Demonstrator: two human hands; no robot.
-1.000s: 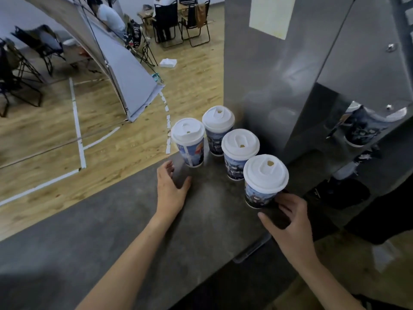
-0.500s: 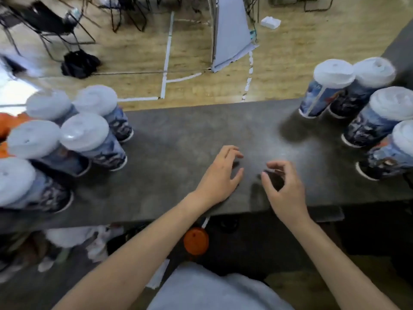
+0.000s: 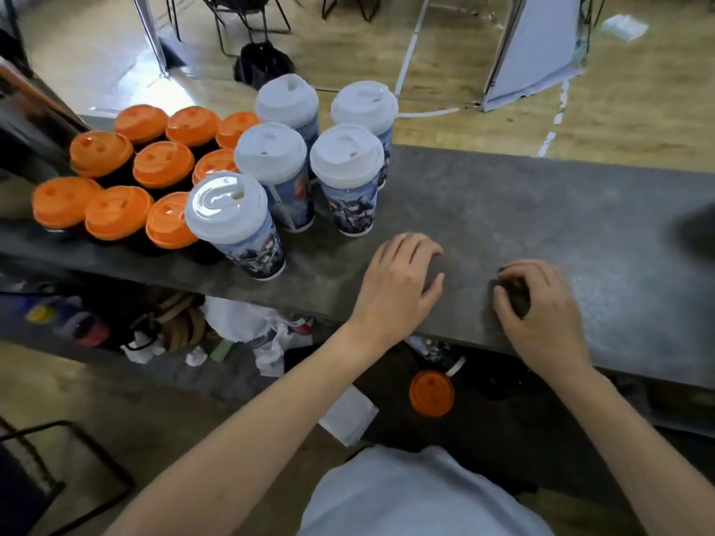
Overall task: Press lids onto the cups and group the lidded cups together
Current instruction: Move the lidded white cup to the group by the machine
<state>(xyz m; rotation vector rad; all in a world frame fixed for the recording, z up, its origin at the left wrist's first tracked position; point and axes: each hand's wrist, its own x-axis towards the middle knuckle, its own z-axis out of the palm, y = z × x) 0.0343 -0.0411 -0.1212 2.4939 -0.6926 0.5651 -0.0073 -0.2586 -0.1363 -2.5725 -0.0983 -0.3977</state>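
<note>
Several printed paper cups with white lids stand grouped on the grey counter, the nearest one close to the front edge. Left of them is a cluster of dark cups with orange lids. My left hand rests on the counter to the right of the white-lidded cups, fingers loosely bent and holding nothing. My right hand rests further right near the front edge, fingers curled loosely over the bare surface, also holding nothing.
Under the counter, a shelf holds crumpled paper, rings and bottles. An orange-lidded cup lies below the front edge. Beyond the counter are a wooden floor, chair legs and a white panel. A black chair frame stands at lower left.
My view has swung left, from the lidded cups at the right end to the white- and orange-lidded groups. Both hands left those cups and now rest on the counter.
</note>
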